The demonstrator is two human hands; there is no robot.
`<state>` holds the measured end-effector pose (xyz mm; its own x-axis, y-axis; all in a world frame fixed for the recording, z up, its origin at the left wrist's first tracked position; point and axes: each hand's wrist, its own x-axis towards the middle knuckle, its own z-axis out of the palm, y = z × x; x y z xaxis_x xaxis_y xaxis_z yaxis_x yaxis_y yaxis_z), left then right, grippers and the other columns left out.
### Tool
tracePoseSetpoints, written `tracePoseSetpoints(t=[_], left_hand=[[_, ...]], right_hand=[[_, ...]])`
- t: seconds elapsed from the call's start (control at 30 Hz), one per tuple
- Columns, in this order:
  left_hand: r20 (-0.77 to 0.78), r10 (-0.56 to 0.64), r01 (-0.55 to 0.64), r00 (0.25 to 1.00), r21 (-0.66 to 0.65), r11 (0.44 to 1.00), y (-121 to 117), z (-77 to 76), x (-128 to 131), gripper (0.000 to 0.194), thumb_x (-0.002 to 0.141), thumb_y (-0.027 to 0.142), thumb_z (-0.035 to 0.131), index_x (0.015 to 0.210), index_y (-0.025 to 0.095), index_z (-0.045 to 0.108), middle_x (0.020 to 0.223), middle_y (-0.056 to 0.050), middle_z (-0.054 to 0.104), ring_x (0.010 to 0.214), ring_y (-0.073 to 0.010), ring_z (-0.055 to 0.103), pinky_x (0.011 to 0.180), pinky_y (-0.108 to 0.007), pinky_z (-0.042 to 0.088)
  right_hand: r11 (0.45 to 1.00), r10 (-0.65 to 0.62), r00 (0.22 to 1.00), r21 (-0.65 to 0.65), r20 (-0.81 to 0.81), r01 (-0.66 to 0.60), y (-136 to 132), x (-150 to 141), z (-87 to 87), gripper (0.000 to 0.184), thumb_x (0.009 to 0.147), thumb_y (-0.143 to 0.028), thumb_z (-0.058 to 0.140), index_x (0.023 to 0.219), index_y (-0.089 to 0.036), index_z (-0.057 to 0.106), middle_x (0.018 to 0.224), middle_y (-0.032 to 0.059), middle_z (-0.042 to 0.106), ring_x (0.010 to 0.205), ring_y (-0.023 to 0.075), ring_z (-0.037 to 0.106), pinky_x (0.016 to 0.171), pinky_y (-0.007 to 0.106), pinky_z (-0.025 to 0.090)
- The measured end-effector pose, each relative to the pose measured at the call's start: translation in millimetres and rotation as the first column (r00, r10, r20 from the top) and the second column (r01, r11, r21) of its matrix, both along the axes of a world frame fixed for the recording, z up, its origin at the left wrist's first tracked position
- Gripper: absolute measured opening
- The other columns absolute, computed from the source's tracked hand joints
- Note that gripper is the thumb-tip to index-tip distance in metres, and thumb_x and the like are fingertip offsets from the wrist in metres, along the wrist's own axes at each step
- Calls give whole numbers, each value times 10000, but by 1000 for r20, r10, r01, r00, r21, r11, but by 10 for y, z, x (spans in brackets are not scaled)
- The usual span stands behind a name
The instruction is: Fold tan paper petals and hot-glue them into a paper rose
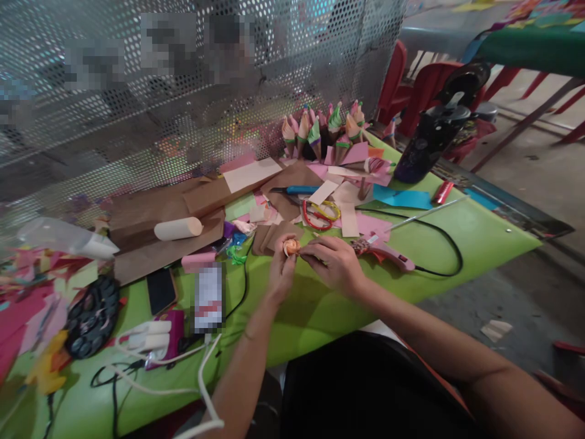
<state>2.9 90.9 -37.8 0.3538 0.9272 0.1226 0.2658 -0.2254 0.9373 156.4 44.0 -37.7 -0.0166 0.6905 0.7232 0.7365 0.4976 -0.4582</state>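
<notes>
My left hand (281, 272) is closed round a small orange and cream paper swirl (291, 247), held just above the green-covered table. From the right, my right hand (336, 261) meets it, thumb and forefinger pinched together at the swirl's edge. What exactly sits between those fingertips is too small to make out. Close beyond my left hand lies a stack of brown paper pieces (264, 238). A pink hot glue gun (388, 250) rests on its side to the right of my right hand. Farther back stand several paper ice cream cones (336, 119) with coloured swirls.
Scissors (315, 219), a blue cutter (301, 190) and paper scraps lie beyond my hands. A dark tumbler (423, 143) stands at the back right. Phones (161, 291), cables and a yellow glue gun (52, 363) occupy the left. A perforated metal screen (183, 122) borders the table's far side.
</notes>
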Motion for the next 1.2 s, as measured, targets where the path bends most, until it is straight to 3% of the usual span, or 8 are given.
tracePoseSetpoints(t=[0.4,0.9,1.2], left_hand=[[-35,-92,92,995,21,995,14,-48,19,430,906,407,469,1271,179,455,1247,-118,593,1111,-232,595,966,-359,480],[-137,-40,52,990,90,995,6,-12,17,368,921,398,400,1245,237,468,1219,-71,631,1062,-234,609,942,-390,501],[-74,2,3,997,67,998,7,-25,-8,344,883,346,437,1222,318,491,1190,-41,644,997,-232,619,911,-402,525]], right_hand=[[999,-12,998,-31,70,14,31,-16,-45,184,984,-222,526,899,-215,689,840,50,695,745,168,606,703,287,448],[998,-10,999,-69,33,12,40,-12,-16,171,964,-213,546,888,-211,699,829,53,688,742,180,609,693,297,449],[995,-33,997,-98,-76,25,-6,57,-15,160,962,-235,565,933,-233,722,837,49,699,773,185,644,714,293,501]])
